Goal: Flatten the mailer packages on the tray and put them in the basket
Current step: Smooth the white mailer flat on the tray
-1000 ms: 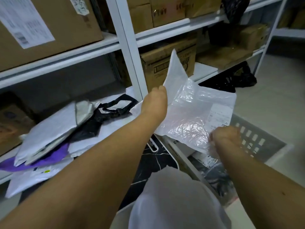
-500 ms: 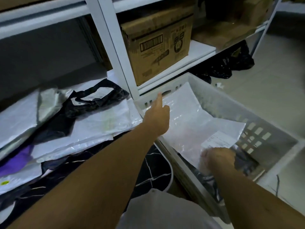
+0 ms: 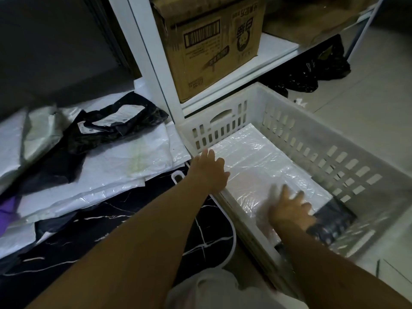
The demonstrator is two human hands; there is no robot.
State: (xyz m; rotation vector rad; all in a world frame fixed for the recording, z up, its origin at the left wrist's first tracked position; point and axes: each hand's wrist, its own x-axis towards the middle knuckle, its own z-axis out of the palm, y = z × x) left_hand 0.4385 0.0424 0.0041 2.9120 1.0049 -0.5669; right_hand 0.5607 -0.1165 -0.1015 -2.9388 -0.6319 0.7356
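Note:
A white bubble mailer (image 3: 263,166) lies flat inside the white slotted basket (image 3: 323,152) on the floor. My right hand (image 3: 289,208) rests on the mailer's near end with fingers spread, slightly blurred. My left hand (image 3: 208,171) hovers over the basket's near left rim, fingers apart, holding nothing. A dark package (image 3: 334,221) shows under the mailer at the basket's near end. On the black marble-patterned tray (image 3: 124,221) at left lie several mailers: a white one (image 3: 124,168), a crumpled black one (image 3: 111,126), a grey one (image 3: 40,132) and a purple one (image 3: 6,215).
A white shelf post (image 3: 151,63) stands between tray and basket. A cardboard box (image 3: 211,41) sits on the low shelf behind the basket. Black plastic bags (image 3: 312,74) lie on the floor under the shelf. Pale tiled floor (image 3: 367,108) lies to the right.
The white mailer went from held up in both hands down into the basket and now lies flat. Both hands let go of it; the right hand now presses on it.

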